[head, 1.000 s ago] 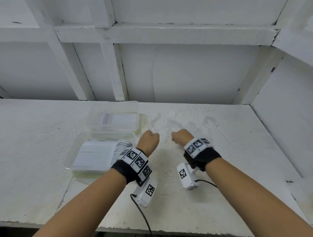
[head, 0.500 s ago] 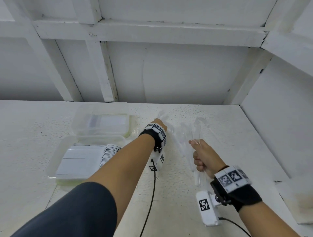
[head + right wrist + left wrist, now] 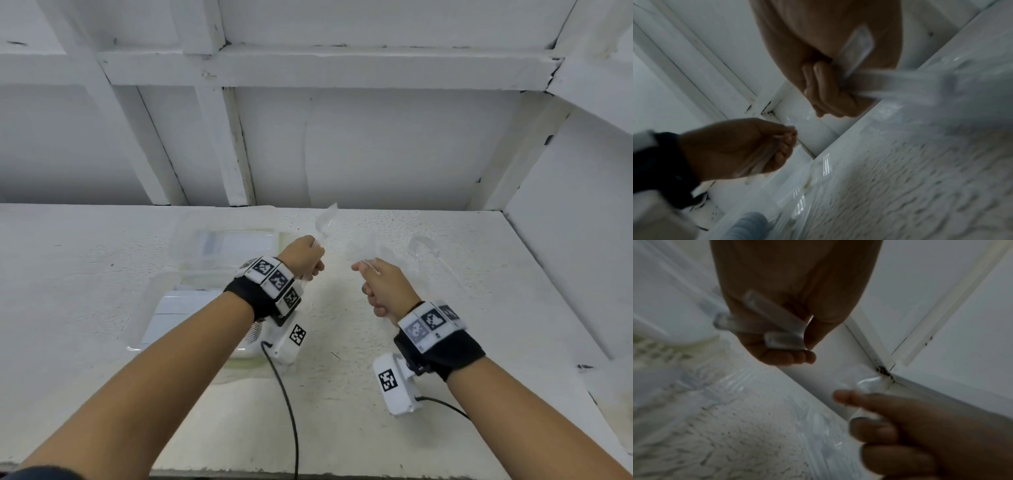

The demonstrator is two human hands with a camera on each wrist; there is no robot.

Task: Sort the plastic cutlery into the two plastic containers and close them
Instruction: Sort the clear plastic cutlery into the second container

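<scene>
Both hands are raised above the white table [image 3: 342, 428]. My left hand [image 3: 303, 257] grips a bunch of clear plastic cutlery [image 3: 325, 219]; their handles [image 3: 764, 324] stick out below the curled fingers in the left wrist view. My right hand [image 3: 383, 286] grips more clear cutlery [image 3: 366, 250], with handles [image 3: 857, 48] crossing the palm in the right wrist view. Two clear plastic containers lie at the left: the far one [image 3: 236, 245] and the near one [image 3: 191, 311], partly hidden by my left forearm. One clear piece of cutlery [image 3: 428, 250] still lies on the table at the right.
A white panelled wall [image 3: 342, 137] rises behind the table and a side wall [image 3: 582, 240] closes it on the right. Wrist camera cables [image 3: 287, 411] trail across the table's front.
My left hand pulled back from its reach toward the far cutlery and lifted a bunch of it. The right hand moved up and forward with its cutlery.
</scene>
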